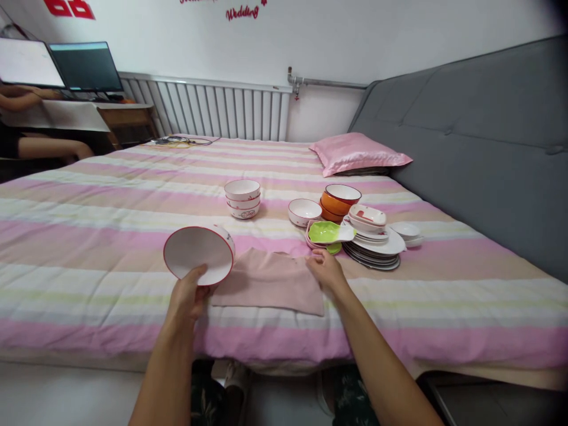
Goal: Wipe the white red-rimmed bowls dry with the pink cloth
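Note:
My left hand [189,296] grips a white bowl [195,251] with a red rim, thumb inside and fingers beneath. The bowl is tilted, with its inside facing me, above the left side of a pink cloth [270,284]. That cloth lies spread on the bed close to me. At its far right corner, my right hand [326,272] has its fingers closed on the edge. Just beyond those fingers are leaf-shaped green dishes [326,232]. A stack of white bowls [242,199] stands behind the cloth, and a single white bowl [305,212] sits to its right.
Orange bowls [337,201] and a stack of plates [377,245] with small dishes on top stand at the right. Small white dishes [407,232] lie beside them. Farther back are a pink pillow [357,152] and cables [181,141]. Another person's arm [20,99] rests at a desk.

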A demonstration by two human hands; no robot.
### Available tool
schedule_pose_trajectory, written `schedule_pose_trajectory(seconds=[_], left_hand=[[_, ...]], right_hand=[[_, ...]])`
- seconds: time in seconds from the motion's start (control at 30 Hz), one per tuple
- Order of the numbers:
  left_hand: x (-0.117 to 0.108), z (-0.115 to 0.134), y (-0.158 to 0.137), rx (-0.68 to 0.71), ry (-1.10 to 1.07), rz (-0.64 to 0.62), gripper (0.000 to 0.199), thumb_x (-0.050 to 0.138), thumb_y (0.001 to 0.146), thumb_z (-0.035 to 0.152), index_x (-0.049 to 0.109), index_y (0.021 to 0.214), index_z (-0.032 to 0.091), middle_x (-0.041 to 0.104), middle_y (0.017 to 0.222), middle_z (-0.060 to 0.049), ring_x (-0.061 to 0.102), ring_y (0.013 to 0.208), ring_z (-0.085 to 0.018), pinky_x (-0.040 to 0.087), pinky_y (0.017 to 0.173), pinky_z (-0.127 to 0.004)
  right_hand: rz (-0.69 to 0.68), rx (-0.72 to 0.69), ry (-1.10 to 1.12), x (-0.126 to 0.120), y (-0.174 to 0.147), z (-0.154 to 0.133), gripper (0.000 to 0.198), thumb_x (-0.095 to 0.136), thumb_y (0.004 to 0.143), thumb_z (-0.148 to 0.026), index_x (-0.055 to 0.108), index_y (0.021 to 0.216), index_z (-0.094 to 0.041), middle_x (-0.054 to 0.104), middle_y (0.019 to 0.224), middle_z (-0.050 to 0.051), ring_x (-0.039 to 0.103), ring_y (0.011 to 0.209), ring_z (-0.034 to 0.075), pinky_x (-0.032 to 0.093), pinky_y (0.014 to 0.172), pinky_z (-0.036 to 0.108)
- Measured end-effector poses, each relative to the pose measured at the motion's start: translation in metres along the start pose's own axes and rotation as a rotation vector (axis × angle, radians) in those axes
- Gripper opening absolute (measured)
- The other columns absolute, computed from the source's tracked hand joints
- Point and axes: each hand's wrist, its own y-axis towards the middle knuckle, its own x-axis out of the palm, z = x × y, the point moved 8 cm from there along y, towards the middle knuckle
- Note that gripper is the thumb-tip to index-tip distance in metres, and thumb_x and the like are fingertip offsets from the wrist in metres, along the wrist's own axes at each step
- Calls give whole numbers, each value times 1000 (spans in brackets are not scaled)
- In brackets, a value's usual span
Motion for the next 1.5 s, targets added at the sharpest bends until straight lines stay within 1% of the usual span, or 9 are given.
schedule_pose_trajectory(seconds=[0.2,0.37,0.67,0.83,0.93,1.03,1.13,1.3,1.5], left_hand=[[-7,10,4,93,-61,29,23,59,70,6,62,92,13,66,91,-6,64,66,-15,56,53,-25],[-11,9,2,76,-75,52,34,61,67,6,63,101,12,67,88,-7,65,68,-16,57,57,-27],[-10,6,-1,38,-52,41,33,59,69,6,62,102,11,66,83,-7,63,61,-14,56,56,-25],[-13,8,0,61,-46,37,29,60,68,6,63,96,11,66,87,-8,62,62,-14,54,52,-23],[-12,8,-2,54,-44,26,28,59,68,7,63,96,11,66,90,-8,62,62,-14,54,51,-23],[-11,8,-3,47,-40,21,31,57,69,7,62,99,11,66,92,-9,62,62,-14,54,51,-24],[-13,7,-3,35,-44,29,34,58,69,8,62,103,11,67,93,-9,63,64,-15,54,52,-25],[-19,8,-1,57,-57,63,36,61,66,9,64,102,12,68,93,-8,65,73,-16,54,57,-23],[-22,13,0,112,-42,91,41,63,66,12,64,107,16,68,93,-7,65,79,-17,53,59,-22]], right_hand=[[-13,-70,-77,7,2,-14,45,67,63,-31,66,105,-16,71,100,11,66,93,27,49,82,36],[3,-168,-79,8,-1,-29,31,56,73,-28,67,101,-19,72,94,3,65,86,19,49,78,29],[142,-234,-277,0,-16,-52,39,47,80,-22,58,116,-13,63,117,13,53,112,27,36,100,40],[-83,-359,-362,39,-16,-100,33,47,87,-29,62,114,-18,67,116,6,56,110,20,37,98,31],[-222,-386,-440,78,-9,-123,39,49,88,-38,59,120,-20,63,124,8,52,117,23,32,102,37],[-345,-324,-529,111,0,-128,42,59,80,-43,64,112,-16,66,115,16,57,110,31,33,97,48],[-423,-326,-566,129,4,-130,33,72,70,-36,68,98,-20,70,108,12,58,107,31,32,96,48],[-398,-427,-501,130,8,-143,11,64,78,-33,67,83,-24,72,93,2,61,98,23,31,95,43],[-246,-497,-407,127,10,-154,23,55,86,-30,62,107,-23,68,112,5,56,111,22,18,106,51]])
